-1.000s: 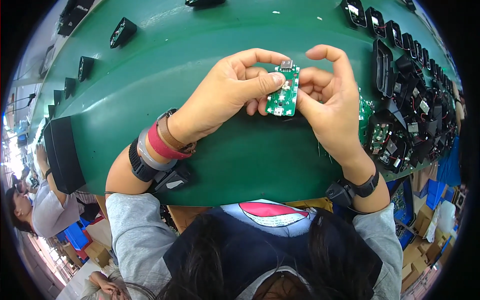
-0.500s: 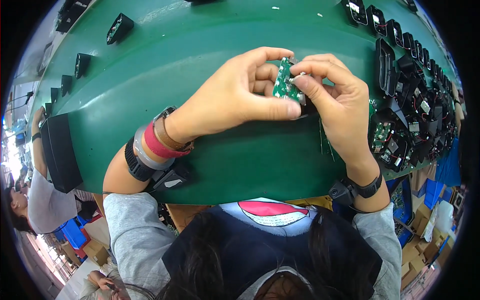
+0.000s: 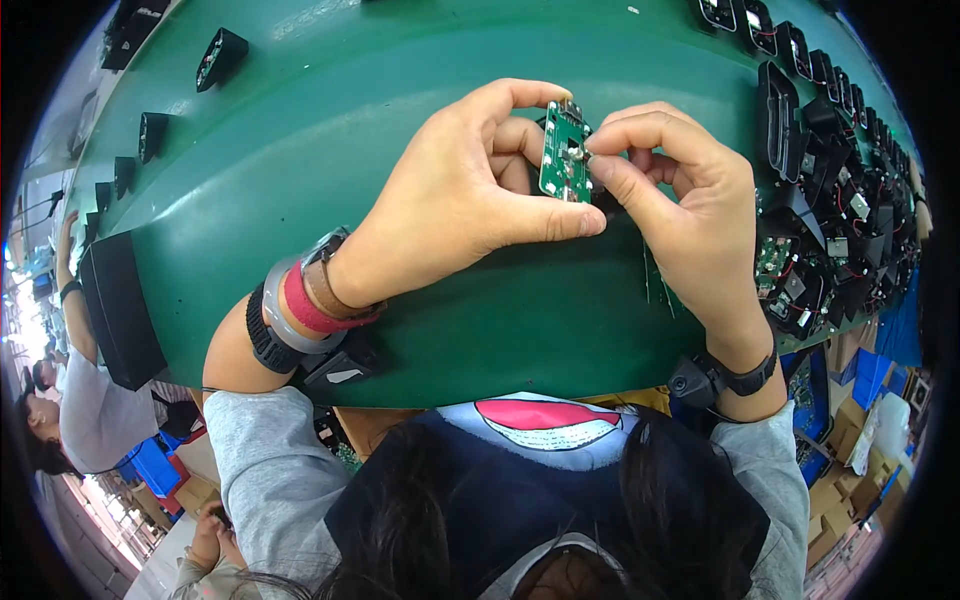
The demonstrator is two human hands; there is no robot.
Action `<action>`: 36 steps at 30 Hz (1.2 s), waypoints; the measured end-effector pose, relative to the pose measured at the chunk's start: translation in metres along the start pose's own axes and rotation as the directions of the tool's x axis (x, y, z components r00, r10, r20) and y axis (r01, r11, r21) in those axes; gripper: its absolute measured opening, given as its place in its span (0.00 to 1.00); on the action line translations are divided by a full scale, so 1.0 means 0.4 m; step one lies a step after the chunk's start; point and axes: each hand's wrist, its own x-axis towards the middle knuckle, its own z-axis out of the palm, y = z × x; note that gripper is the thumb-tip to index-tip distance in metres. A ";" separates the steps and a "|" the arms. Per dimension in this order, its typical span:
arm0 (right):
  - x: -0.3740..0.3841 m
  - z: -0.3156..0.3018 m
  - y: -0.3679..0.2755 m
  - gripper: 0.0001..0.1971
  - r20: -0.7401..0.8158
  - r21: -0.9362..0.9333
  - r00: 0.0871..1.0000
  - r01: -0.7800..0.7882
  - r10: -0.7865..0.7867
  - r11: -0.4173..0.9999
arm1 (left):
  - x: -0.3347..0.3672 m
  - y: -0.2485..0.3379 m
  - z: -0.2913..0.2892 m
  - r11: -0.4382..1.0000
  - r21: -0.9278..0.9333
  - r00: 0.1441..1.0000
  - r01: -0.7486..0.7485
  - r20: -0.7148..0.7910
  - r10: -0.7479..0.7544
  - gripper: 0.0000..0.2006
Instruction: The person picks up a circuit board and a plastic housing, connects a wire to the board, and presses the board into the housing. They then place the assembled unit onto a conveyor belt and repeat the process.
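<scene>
Over the middle of the green table, my left hand [image 3: 455, 185] grips a small green circuit board [image 3: 553, 160] by its edges, index finger at the far end and thumb at the near end. The board is tilted, its face with small silver parts turned partly up. My right hand [image 3: 690, 190] is closed in a pinch at the board's right side, thumb and index finger meeting by a small pale part near its middle. Whatever lies between those fingertips is too small to make out.
Black housings with boards and red wires [image 3: 830, 250] lie heaped at the right, beside an open black case [image 3: 777, 120]. A row of black housings [image 3: 793, 45] runs along the far right. Black units [image 3: 220, 58] stand at the left, near a black box [image 3: 120, 310]. A co-worker [image 3: 100, 400] sits at far left.
The board has turned so more of its face shows, and my left hand has shifted slightly left. My right hand has moved a little right, its pinch still at the board.
</scene>
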 end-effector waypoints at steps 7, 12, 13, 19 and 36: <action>0.000 -0.006 -0.022 0.15 0.048 -0.056 0.998 -0.024 0.026 0.998 | -0.003 0.001 0.003 0.985 0.158 0.998 -0.061 -0.007 0.063 0.38; -0.005 0.007 -0.017 0.24 -0.013 -0.064 1.000 0.007 -0.008 0.998 | -0.007 0.000 0.008 0.932 0.321 0.982 -0.167 -0.029 0.186 0.39; -0.006 0.007 -0.015 0.24 -0.021 -0.121 0.998 0.061 -0.064 0.991 | -0.007 -0.001 0.010 0.903 0.377 0.972 -0.207 -0.029 0.235 0.40; -0.010 0.010 -0.012 0.24 -0.041 -0.233 0.980 0.180 -0.194 0.956 | -0.011 0.013 0.012 0.786 0.549 0.942 -0.283 0.004 0.336 0.41; -0.009 -0.006 0.015 0.27 -0.086 -0.078 0.980 0.175 -0.182 0.981 | 0.001 0.010 0.000 0.768 0.537 0.934 -0.348 0.126 0.335 0.42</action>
